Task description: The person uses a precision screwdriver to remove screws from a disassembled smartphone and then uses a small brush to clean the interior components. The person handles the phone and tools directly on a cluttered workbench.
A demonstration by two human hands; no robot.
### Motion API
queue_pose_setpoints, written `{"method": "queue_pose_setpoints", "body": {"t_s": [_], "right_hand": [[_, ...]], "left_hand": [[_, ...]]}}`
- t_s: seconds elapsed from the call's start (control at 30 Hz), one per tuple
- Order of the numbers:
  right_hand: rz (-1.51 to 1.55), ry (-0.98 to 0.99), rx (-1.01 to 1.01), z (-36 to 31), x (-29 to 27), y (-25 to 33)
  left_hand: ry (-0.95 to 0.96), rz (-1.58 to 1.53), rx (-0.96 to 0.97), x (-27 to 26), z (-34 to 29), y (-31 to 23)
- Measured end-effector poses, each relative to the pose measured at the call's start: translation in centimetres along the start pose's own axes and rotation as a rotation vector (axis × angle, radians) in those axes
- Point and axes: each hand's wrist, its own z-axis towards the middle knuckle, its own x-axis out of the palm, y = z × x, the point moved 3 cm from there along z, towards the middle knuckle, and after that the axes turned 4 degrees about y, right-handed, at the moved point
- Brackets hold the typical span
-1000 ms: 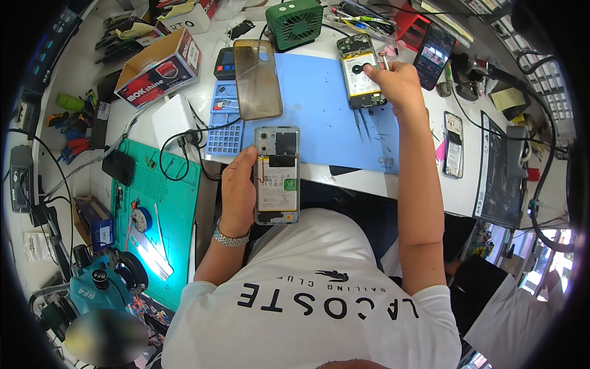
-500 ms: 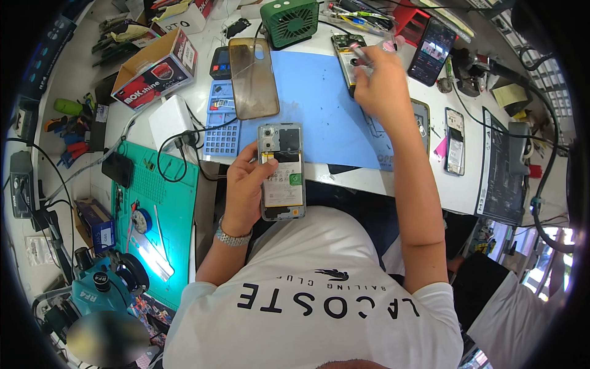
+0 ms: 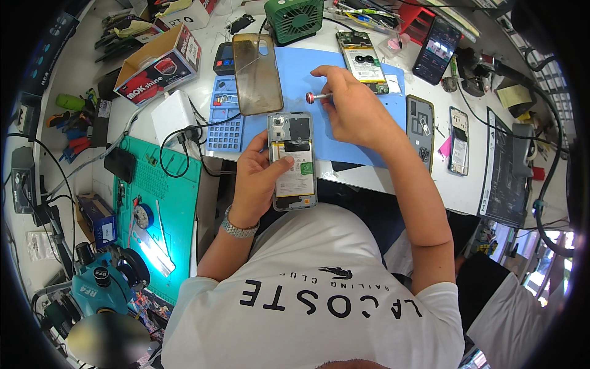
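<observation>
Your left hand (image 3: 255, 181) is partly closed, clamped on the opened phone (image 3: 300, 175), thumb on its battery (image 3: 286, 186). Your right hand (image 3: 359, 117) is curled around a slim red-ended tool (image 3: 311, 98), index finger extended, over the blue mat (image 3: 301, 64). Hands apart. Phone's at the mat's near edge, exposed inside up, long axis nearly straight away from you, camera end toward the mat.
</observation>
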Motion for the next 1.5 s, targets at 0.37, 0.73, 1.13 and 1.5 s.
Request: {"method": "queue_pose_setpoints", "body": {"t_s": [0.37,0.73,1.13,1.5], "right_hand": [[0.488,-0.149,0.036,-0.7,1.6,1.3],[0.416,-0.186,-0.117,-0.2,4.3,2.6],[0.518,-0.188,0.118,0.1,2.7,2.8],[0.781,-0.490,-0.043,-0.1,3.4,2.6]], "left_hand": [[0.024,0.032,0.005,0.6,0.1,0.0],[0.036,0.075,0.024,0.7,-0.1,-0.1],[0.046,0.111,0.058,1.0,-0.2,-0.2],[0.025,0.064,0.020,0.5,0.1,0.1]]}}
